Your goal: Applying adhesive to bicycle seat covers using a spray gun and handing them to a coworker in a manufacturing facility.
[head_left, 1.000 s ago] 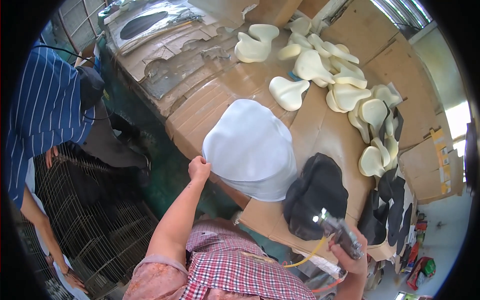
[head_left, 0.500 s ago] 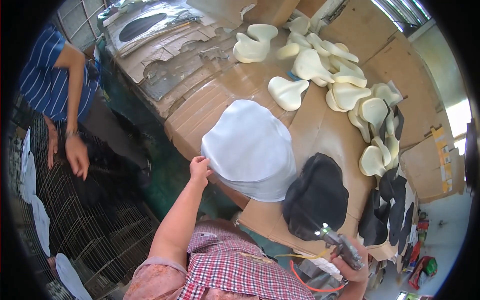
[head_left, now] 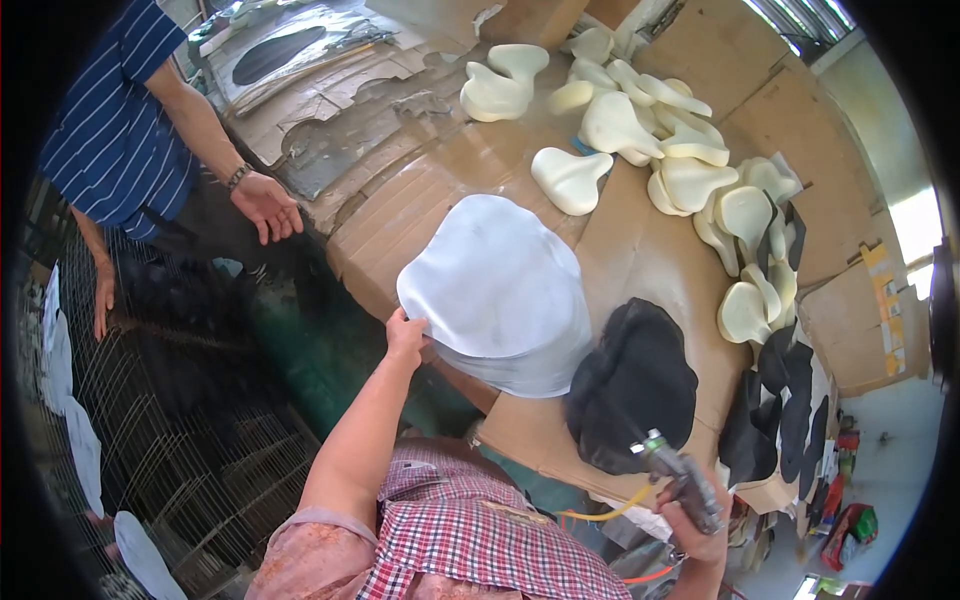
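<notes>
A stack of white, rounded sheets (head_left: 490, 275) lies on the cardboard-covered table in front of me. At its near left edge, my left hand (head_left: 407, 338) pinches the rim of the white top sheet. My right hand (head_left: 697, 515) is wrapped round a metal spray gun (head_left: 680, 478), whose nozzle points up and left toward a pile of black sheets (head_left: 637, 385). A yellow hose (head_left: 610, 513) and an orange hose (head_left: 650, 576) run near the gun. The black pile sits just right of the white stack. My left fingertips are partly hidden by the sheet's edge.
Several cream foam bicycle-saddle pads (head_left: 690, 185) are heaped at the back right of the cardboard tabletop (head_left: 400, 225). Black pieces (head_left: 750, 430) hang over the right edge. On the left, a co-worker in a striped shirt (head_left: 120, 130) stands by a wire rack (head_left: 210, 450) with white pieces.
The co-worker has straightened and swung one hand up and right, toward the table. My left hand stays on the white sheet's edge; the spray gun has shifted and tilted only slightly.
</notes>
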